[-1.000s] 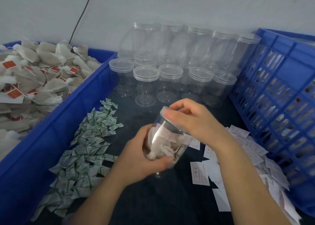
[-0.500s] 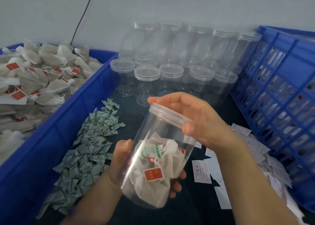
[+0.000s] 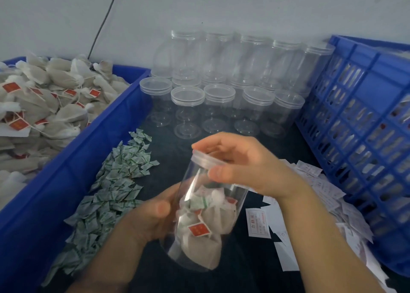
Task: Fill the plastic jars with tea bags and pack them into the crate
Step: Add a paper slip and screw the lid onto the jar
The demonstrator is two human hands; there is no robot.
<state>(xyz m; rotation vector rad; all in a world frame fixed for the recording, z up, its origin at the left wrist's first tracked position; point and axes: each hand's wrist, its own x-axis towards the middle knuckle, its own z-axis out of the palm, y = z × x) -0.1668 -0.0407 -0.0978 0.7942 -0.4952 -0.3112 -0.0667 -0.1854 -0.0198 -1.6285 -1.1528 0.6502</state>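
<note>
- A grey wall stands behind a dark table. Empty jars wait at its back edge. A blue bin full of tea bags sits along its left edge, and the blue crate along its right edge.
- The jar has tea bags inside. It is up in the air over the near middle of the table, tipped, with its lid on the far end.
- The left hand wraps round the jar's side. The right hand pinches the lid with fingers and thumb.
- I think the lid is being twisted on. If it goes on crooked, it could pop off in the crate and spill the bags. The smooth jar could also slip.
- One second ago the jar was lower and the right hand covered its top. Now it is lifted and the lid shows.
</note>
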